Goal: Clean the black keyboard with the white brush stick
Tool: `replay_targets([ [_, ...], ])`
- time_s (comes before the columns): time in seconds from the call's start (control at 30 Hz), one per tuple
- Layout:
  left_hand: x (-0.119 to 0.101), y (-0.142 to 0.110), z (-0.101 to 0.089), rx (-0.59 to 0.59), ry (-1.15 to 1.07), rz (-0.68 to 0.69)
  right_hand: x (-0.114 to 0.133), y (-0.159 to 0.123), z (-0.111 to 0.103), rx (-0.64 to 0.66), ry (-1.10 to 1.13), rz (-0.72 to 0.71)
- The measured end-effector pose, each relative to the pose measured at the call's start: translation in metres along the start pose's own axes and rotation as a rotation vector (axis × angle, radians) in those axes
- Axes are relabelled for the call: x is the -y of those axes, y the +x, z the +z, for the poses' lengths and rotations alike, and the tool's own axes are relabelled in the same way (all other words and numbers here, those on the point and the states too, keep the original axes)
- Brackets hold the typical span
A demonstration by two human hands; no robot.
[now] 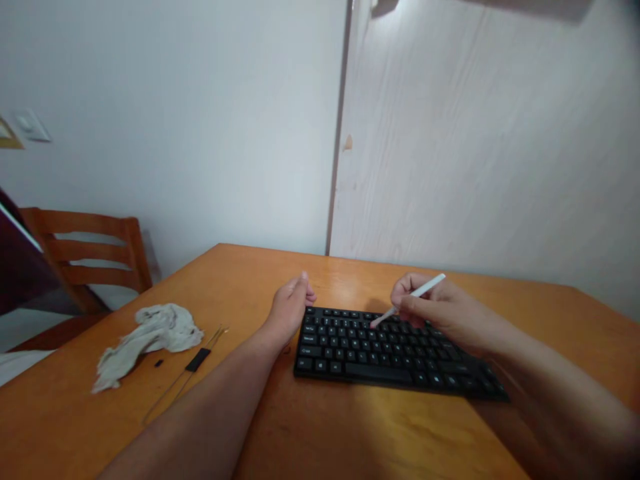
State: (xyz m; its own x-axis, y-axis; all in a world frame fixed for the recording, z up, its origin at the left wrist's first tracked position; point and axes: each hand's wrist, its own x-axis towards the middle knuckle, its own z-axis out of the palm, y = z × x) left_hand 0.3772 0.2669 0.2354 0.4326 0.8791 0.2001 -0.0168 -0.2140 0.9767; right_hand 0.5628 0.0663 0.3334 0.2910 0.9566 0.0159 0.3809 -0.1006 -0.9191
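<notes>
Pinching a slim white stick (420, 292) between thumb and fingers, the right hand (425, 303) is nearly closed above the upper rows of the black keyboard (360, 350). The stick slants down toward the left, and its pinkish lower tip comes down at the keys left of the hand; whether it presses on one cannot be told. The left hand (293, 303) is at the keyboard's far left corner, fingers curled and thumb pointing up and away — it seems to rest against that corner, though its grip on the edge is hidden.

The keyboard lies flat on the orange-brown wooden bench (310, 427), space bar toward the wearer, its right end angled slightly nearer. The right forearm passes over its right part and hides some keys.

Left of the left forearm, a crumpled whitish cloth (167, 328) lies on the bench. Just beside it is a tiny black piece (159, 363), and between that and the forearm lies a black rectangular piece (198, 360) with thin, wire-like strands running from both ends. Beyond the bench's left side stands a wooden chair (95, 250) with a slatted back — behind it, a pale wall (225, 120) carries a white switch plate (31, 125).
</notes>
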Motion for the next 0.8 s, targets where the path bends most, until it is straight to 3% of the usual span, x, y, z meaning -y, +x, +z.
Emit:
replay_targets([
  [0.4,0.001,0.0,0.005,-0.023,-0.017,0.021,0.001,0.043,0.066,0.055,0.075,-0.076],
  [0.6,0.003,0.001,0.004,-0.032,-0.002,0.021,-0.003,0.051,0.083,0.11,0.061,-0.106],
  [0.8,0.003,0.002,0.004,-0.038,-0.03,0.004,-0.003,0.053,0.087,0.128,0.033,-0.153],
])
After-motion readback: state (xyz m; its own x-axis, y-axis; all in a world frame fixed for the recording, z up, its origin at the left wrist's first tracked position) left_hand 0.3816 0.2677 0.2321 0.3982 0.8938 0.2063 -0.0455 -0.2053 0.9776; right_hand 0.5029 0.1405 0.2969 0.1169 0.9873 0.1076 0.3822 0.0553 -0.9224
